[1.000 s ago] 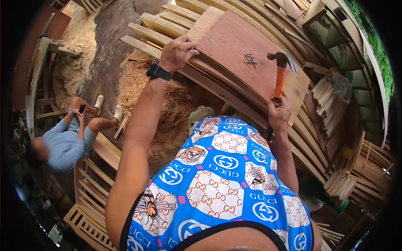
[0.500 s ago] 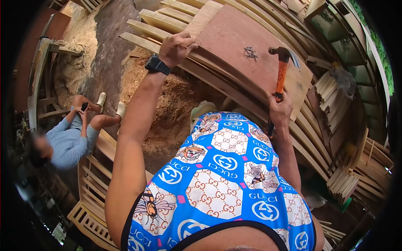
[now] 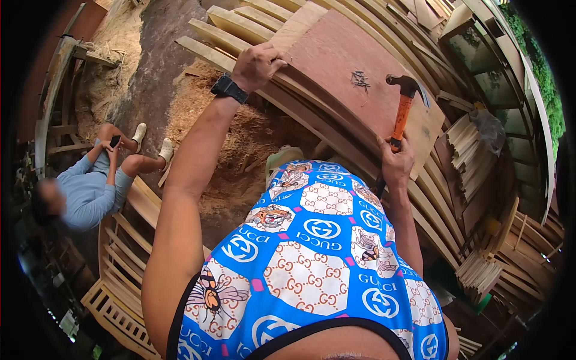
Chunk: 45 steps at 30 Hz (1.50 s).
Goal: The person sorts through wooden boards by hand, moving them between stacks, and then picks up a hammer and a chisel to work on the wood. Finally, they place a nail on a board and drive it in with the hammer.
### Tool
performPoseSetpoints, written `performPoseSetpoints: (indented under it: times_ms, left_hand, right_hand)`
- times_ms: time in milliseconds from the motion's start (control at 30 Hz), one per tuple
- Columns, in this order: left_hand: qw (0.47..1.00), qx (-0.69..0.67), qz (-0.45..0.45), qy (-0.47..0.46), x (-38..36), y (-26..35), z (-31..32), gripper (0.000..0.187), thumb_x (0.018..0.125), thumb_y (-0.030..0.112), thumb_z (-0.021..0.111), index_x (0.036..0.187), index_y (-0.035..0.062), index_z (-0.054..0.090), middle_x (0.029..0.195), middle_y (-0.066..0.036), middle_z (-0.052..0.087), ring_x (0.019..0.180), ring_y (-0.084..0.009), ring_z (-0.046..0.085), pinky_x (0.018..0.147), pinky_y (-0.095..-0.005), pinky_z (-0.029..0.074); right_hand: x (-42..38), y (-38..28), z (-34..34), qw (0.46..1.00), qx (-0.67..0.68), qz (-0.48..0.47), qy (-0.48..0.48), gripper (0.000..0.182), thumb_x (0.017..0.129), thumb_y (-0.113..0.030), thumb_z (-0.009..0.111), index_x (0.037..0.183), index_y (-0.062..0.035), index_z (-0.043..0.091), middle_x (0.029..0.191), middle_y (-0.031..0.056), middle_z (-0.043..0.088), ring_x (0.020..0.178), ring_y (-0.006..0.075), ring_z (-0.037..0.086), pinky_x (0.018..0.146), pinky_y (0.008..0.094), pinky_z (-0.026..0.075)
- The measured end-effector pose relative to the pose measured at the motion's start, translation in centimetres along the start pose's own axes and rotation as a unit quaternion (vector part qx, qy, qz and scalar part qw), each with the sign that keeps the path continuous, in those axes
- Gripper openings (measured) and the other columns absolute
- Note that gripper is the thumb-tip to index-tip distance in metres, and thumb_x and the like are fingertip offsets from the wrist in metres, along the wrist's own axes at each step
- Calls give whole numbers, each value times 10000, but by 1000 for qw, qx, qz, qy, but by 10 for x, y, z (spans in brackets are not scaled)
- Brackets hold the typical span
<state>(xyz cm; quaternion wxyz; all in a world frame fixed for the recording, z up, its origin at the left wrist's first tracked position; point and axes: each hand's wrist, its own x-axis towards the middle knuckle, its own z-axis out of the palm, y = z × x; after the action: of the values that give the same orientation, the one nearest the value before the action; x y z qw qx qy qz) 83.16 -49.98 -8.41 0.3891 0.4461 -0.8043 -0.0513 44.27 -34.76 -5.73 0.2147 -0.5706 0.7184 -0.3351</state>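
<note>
My right hand (image 3: 398, 161) is wrapped round the orange handle of a claw hammer (image 3: 401, 115). Its dark head is raised over the right part of a reddish plywood panel (image 3: 336, 48), with the claw facing right. On the panel, left of the hammer head, lies a small heap of nails (image 3: 360, 80). My left hand (image 3: 258, 67), a black watch (image 3: 228, 88) on its wrist, is closed at the panel's near left edge. Its fingers are bent together; whatever they may pinch is too small or hidden to make out.
Long wooden boards (image 3: 225, 31) are stacked under and behind the panel. Sawdust (image 3: 210, 114) covers the ground below. To the left, a person in light blue (image 3: 90, 192) sits on a slatted wooden bench (image 3: 123, 318) with a phone. Bundled wood strips (image 3: 474, 150) stand at the right.
The view has shifted slightly. The hammer stays raised in my right hand, and my left hand remains closed at the panel's edge. The seated person has hardly moved.
</note>
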Motion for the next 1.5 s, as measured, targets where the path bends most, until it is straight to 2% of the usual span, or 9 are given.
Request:
performPoseSetpoints:
  times_ms: [667,833,867,933,1000,1067,1133,1233,1500]
  left_hand:
    - [1000,17,-8,5,-22,17,-13,158,866,170,778,942,36,743,911,-113,720,799,-328,709,681,-376,573]
    - [993,74,89,-17,-15,15,-13,198,878,175,736,768,48,630,799,-100,635,676,-333,678,560,-418,557]
    - [993,75,88,-17,-15,14,-13,198,878,175,736,768,48,630,799,-100,635,676,-333,678,560,-418,557]
    - [992,80,92,-32,-14,14,-13,208,894,158,710,761,37,605,795,-115,631,673,-341,675,555,-432,550]
    - [994,74,80,-24,-15,16,-13,199,893,158,711,771,34,613,797,-117,633,684,-347,678,565,-436,553]
    - [995,66,69,-14,-18,21,-12,191,892,157,712,781,31,622,799,-119,635,696,-353,680,576,-441,556]
    - [999,26,-22,-17,-22,32,-11,156,877,153,745,962,33,691,909,-97,669,764,-338,687,642,-404,565]
    - [997,5,-72,33,-27,51,-11,164,869,184,746,928,46,679,992,-124,686,805,-372,706,641,-449,580]
    - [997,54,-47,2,-28,48,-7,169,871,197,756,939,59,685,964,-107,677,788,-356,696,635,-436,576]
  right_hand:
    - [-1,6,-4,998,54,19,-15,245,857,-162,782,877,56,672,1285,158,626,854,169,665,758,307,520]
    - [-2,11,-8,998,55,28,-21,252,864,-172,785,874,52,670,1285,151,621,855,153,662,752,300,513]
    - [-1,18,-5,999,46,-27,4,234,871,-177,789,869,25,671,1017,66,600,754,114,594,669,283,463]
    - [-1,15,-5,996,39,-82,27,219,877,-183,794,865,-2,673,748,-19,580,652,75,526,587,265,413]
    - [-2,8,-10,999,48,16,-20,251,864,-164,785,869,58,667,1273,140,622,807,132,642,723,292,506]
    - [-2,9,-9,999,45,10,-17,250,864,-161,785,870,59,667,1269,135,623,796,130,638,717,292,506]
    - [-1,9,-8,999,41,4,-14,249,864,-158,785,871,61,666,1264,130,624,785,127,633,711,293,507]
    - [-3,10,-8,998,61,12,-17,248,863,-155,786,876,61,665,1255,120,625,786,126,632,710,292,508]
    - [-2,14,-14,998,58,23,-15,259,859,-162,796,879,60,666,1254,114,624,787,123,631,706,290,506]
